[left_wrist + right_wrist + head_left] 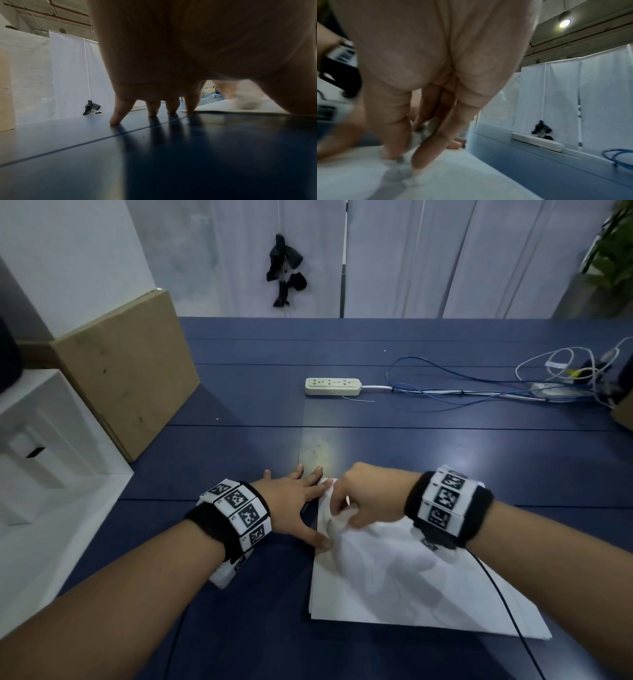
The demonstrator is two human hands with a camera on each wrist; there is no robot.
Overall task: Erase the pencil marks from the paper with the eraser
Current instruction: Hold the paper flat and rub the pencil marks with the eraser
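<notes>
— Where's the paper?
— Paper (421,587) lies flat on the blue bench (445,446), near edge, in front of me. Looks like a thin stack.
— Left hand?
— My left hand (294,501) is spread flat, fingers straight. Most fingertips (115,120) press the bench; thumb and forefinger rest on the paper's left edge.
— Right hand?
— My right hand (370,498) is curled, fingers pinching a small pale eraser (412,136) down onto the sheet near its far-left corner. Blurred in both wrist views.
— Pencil marks?
— Can't make any out; glare and blur.
— Else?
— Power strip (333,386) farther back, cables (479,385) to its right, cardboard box (126,371) at left.
</notes>
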